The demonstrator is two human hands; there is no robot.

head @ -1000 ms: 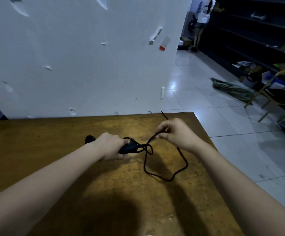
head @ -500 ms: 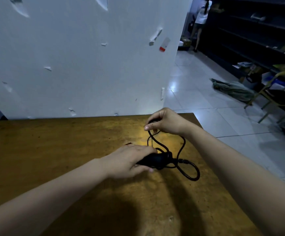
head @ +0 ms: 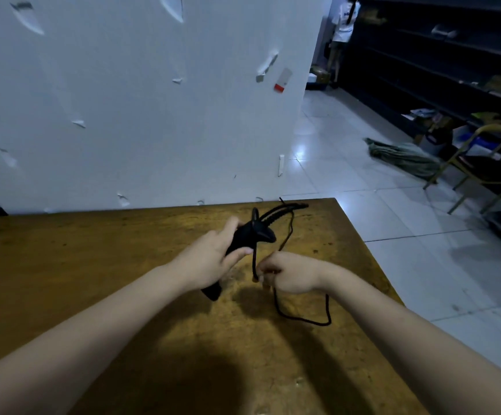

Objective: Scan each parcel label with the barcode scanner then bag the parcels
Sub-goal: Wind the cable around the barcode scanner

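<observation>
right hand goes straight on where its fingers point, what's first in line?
The right hand, pinching the cable, points leftward; first in line looks like the barcode scanner handle gripped by the left hand, though depth is unclear.

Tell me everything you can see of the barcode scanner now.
The barcode scanner is black, seemingly plastic, with a long handle and a wedge-shaped head. It is tilted over the wooden table, head farthest. The left hand grips its handle. The right hand pinches its black cable.
</observation>
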